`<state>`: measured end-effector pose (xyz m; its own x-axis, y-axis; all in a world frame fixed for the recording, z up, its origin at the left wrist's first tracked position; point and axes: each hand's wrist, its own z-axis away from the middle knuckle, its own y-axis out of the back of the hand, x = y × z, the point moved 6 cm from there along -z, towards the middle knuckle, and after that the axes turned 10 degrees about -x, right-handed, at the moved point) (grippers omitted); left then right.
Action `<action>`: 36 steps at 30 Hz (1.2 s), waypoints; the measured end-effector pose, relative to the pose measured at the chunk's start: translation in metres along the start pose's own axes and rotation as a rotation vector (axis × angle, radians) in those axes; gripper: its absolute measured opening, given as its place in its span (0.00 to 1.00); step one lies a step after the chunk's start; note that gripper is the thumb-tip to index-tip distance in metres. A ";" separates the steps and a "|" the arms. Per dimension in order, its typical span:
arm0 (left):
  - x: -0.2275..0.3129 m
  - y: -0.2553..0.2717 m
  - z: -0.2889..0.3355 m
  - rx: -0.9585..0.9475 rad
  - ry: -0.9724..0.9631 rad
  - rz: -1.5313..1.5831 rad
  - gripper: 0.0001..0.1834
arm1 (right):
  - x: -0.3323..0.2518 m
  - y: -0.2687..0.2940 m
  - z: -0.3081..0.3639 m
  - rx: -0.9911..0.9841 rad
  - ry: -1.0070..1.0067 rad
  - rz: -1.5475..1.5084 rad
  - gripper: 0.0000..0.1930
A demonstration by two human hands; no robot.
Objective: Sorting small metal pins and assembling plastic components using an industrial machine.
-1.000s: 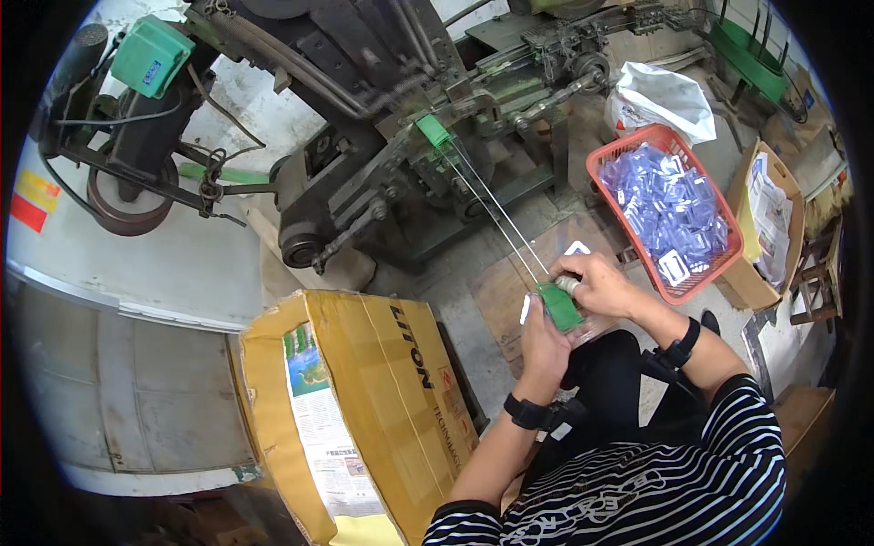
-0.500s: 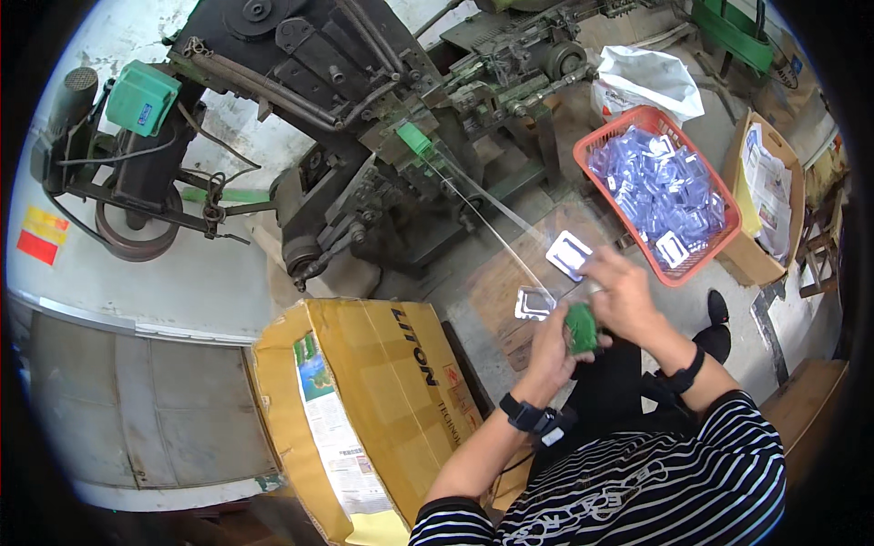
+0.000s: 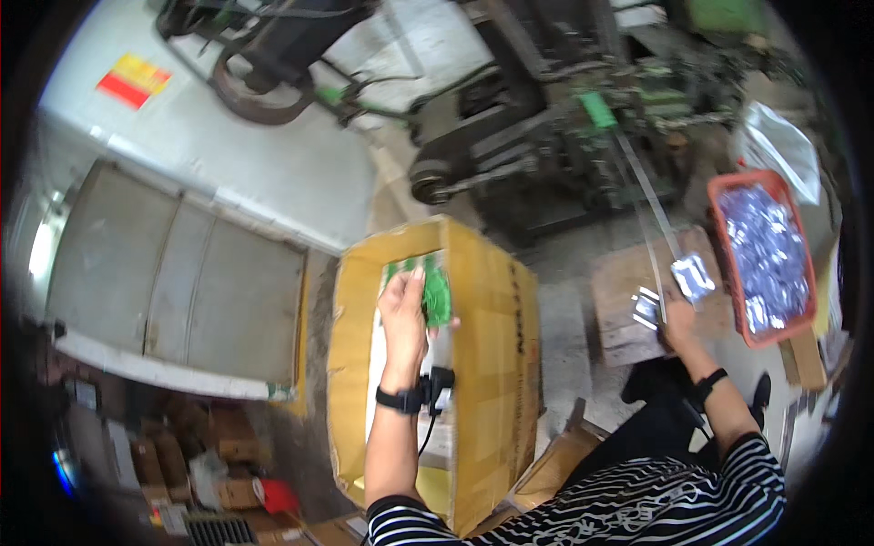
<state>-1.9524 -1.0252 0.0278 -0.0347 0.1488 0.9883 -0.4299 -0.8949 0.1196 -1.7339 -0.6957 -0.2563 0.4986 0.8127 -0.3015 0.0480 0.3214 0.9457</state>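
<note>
A green bundle of thin pieces (image 3: 438, 297) is gripped in my left hand (image 3: 403, 308), which is above the open mouth of a large cardboard carton (image 3: 492, 364). Its fingers are closed round the bundle, whose exact kind I cannot make out. My right hand (image 3: 676, 318) is at the lower ends of two thin rails (image 3: 649, 187) that slope down from the machine. Beside it are two clear plastic pieces with white outlines, one upper right (image 3: 693, 278) and one on the left (image 3: 645, 308). Blur hides the right fingers.
A red basket (image 3: 806, 314) full of clear bluish plastic pieces stands on the right, with a white sack (image 3: 779, 150) behind it. A wooden board (image 3: 624, 273) lies under the rails. Dark machinery (image 3: 537, 155) spans the back. Grey cabinet doors (image 3: 164, 273) are at left.
My left hand has moved left with the green bundle, from beside my right hand to above the carton. My right hand is now by the rail ends. The view has swung left.
</note>
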 end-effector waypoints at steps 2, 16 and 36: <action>-0.026 0.061 -0.017 0.166 -0.051 -0.168 0.13 | 0.024 -0.027 -0.004 -0.026 -0.088 -0.103 0.09; -0.177 0.101 -0.076 0.381 0.098 -0.644 0.20 | -0.029 0.000 -0.011 0.140 0.332 0.260 0.06; -0.195 0.079 -0.063 0.256 -0.033 -0.790 0.29 | -0.020 -0.006 0.005 0.118 0.377 0.260 0.12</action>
<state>-2.0362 -1.0986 -0.1610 0.2195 0.7645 0.6061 -0.0977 -0.6009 0.7934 -1.7400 -0.7159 -0.2550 0.1590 0.9857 -0.0556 0.0718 0.0446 0.9964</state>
